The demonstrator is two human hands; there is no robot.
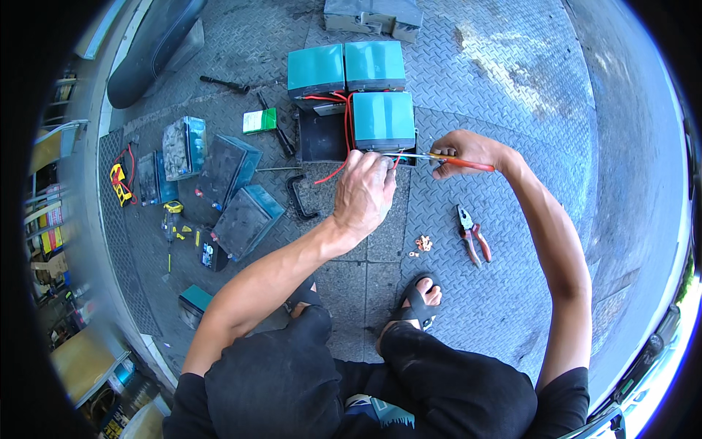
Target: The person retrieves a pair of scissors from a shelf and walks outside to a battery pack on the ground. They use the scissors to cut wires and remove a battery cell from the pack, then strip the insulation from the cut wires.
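Note:
Three teal-topped batteries [384, 117] sit in and behind a black open box [322, 139], with red wires [349, 121] running between them. At the box's near edge, my left hand [365, 186] is closed, its fingertips pinching a short red wire [397, 159]. My right hand [468, 152] grips orange-handled scissors [475, 164], or a similar slim cutter. Their long metal blades point left and reach the wire beside my left fingertips. My fingers partly hide the blade tips, so I cannot tell whether they touch the wire.
Combination pliers [475, 238] and small copper-coloured pieces [423, 243] lie nearer me. Several used batteries [241, 219], a yellow clamp tool [121, 183] and a black handle [296, 197] are at left. A green-and-white packet [259, 121] lies left of the box; a grey block [373, 16] stands beyond.

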